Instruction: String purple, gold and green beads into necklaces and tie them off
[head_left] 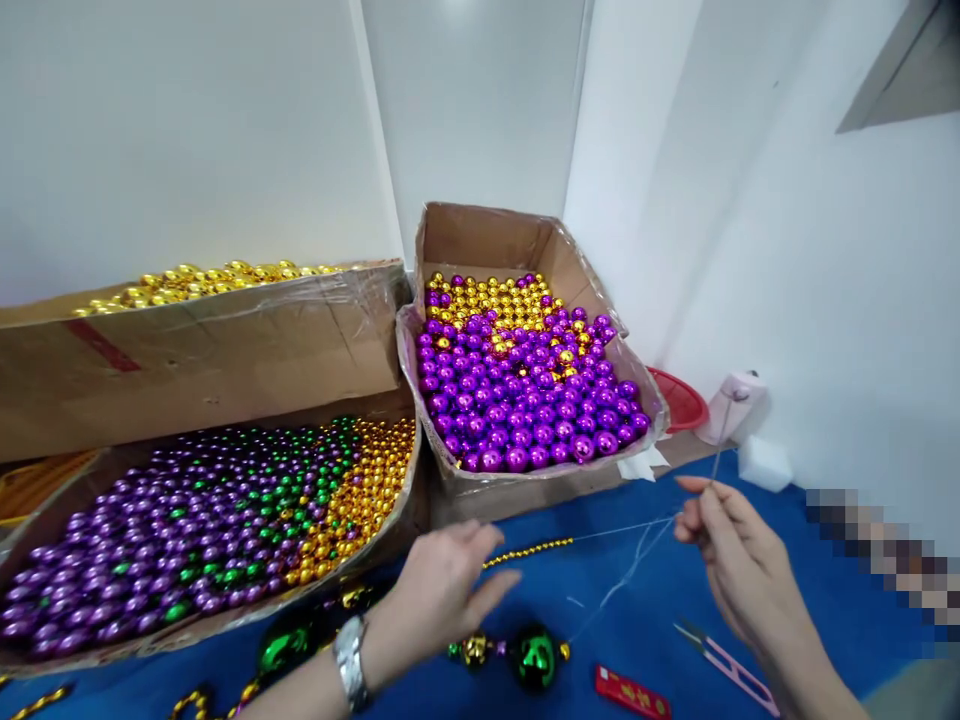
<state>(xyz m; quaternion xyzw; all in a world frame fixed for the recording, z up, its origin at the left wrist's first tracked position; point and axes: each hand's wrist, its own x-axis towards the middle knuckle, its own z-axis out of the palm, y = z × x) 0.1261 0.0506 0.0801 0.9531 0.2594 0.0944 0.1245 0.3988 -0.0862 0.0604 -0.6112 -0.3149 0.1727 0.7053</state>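
Observation:
My left hand, with a silver watch on its wrist, reaches over the blue table. Its thumb and fingers are apart beside a strand of small gold beads. My right hand pinches a thin pale thread that runs from the gold strand's end. A loose loop of thread hangs below those fingertips. Another thin line leads up from them towards a white spool. Under my left hand lies a string with a large green bead and smaller gold and purple ones.
A cardboard box of purple and gold balls stands at the back. Left are a box of purple, green and gold beads and another with gold ones. Pink-handled snips and a red packet lie in front.

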